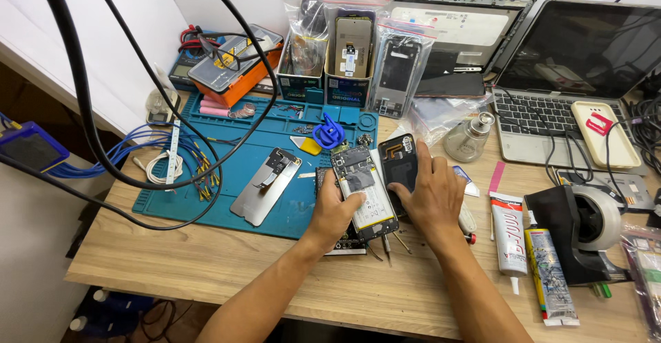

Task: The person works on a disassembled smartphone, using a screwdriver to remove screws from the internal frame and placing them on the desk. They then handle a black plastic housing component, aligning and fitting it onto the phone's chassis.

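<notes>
An opened phone (363,191) with its back off, battery and boards showing, lies tilted at the right edge of the blue work mat (206,198). My left hand (335,213) grips its lower left side, thumb on the battery. My right hand (432,195) rests flat beside it, fingers over a black back cover (396,158). Under the phone lies a dark board or panel (348,245). A silver metal phone plate (264,186) sits on the mat to the left.
Two glue tubes (508,233) and a black tape dispenser (578,229) stand right. A laptop (571,74) with a cream phone case (606,133), bagged phone parts (354,47), a glass bottle (469,136), blue pry tool (328,135), orange tool case (234,60) and hanging black cables (82,109) surround the mat.
</notes>
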